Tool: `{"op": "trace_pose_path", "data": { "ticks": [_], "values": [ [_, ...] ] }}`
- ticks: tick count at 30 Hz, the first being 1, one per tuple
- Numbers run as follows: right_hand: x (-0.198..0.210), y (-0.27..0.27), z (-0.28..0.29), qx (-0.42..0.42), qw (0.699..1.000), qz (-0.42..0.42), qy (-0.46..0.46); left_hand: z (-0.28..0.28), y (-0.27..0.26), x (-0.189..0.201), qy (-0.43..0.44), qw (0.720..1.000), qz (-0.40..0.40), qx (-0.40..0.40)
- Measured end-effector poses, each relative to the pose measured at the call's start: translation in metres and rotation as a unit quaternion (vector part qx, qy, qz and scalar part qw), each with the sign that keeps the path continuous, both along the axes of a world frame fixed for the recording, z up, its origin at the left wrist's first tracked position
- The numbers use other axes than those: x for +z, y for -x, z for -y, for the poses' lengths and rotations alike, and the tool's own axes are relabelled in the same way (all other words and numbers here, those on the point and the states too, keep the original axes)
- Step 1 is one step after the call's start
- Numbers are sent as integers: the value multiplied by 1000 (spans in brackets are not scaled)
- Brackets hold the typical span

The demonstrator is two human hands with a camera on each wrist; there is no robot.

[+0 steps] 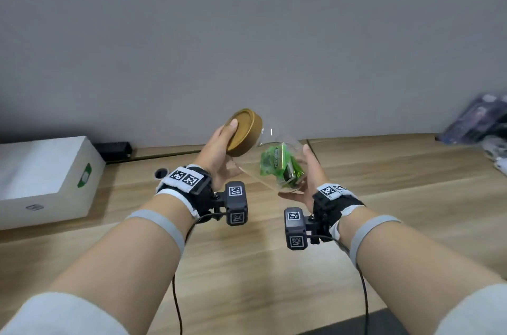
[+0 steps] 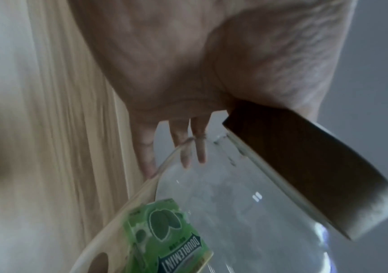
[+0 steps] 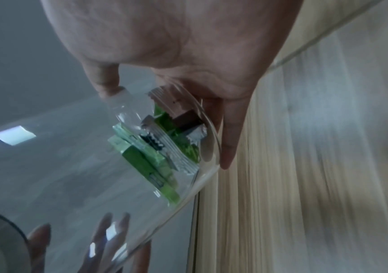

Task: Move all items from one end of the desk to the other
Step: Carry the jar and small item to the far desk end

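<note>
We hold a clear glass jar [image 1: 277, 161] with a round gold-brown lid [image 1: 244, 133] in both hands, raised above the light wooden desk [image 1: 274, 266] and tilted, with the lid end up and to the left and the base down and to the right. Several green wrapped gum packets [image 1: 279, 167] lie inside, gathered at the low base end; one reads "DOUBLEMINT" in the left wrist view.

Our left hand [image 1: 219, 153] grips the lid end: the thumb lies across the flat top of the lid, and the fingers [image 2: 186, 146] reach under the jar's neck, seen through the glass. Our right hand [image 1: 310, 172] cups the base end: the thumb presses the upper wall of the jar, and the palm and fingers [image 3: 229, 140] wrap beneath the bottom rim. Both hands are partly closed round the jar, not flat.

On the desk to the left rests a white rectangular box [image 1: 46, 178] with a green mark on its side. Behind it, against the grey wall [image 1: 247, 32], sits a small black device [image 1: 113, 150]. At the far right edge lies a blurred pile of dark packages [image 1: 480, 126]; we cannot tell what they are.
</note>
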State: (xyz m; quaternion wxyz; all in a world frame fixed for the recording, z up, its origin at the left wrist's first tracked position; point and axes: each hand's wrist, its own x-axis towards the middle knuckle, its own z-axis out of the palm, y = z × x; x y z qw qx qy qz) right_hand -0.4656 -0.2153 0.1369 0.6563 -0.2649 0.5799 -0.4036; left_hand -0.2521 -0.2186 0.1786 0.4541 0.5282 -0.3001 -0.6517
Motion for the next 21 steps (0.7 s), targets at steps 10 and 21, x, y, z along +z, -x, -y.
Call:
{"op": "trace_pose_path", "data": {
  "ticks": [10,21],
  "values": [
    [5,239,-9,-87,996,-7,21,18,249,22,-85,983,-99,-129],
    [-3,488,-1,-138,987,-63,-54,27,511,2,-104,983,-58,-138]
  ]
}}
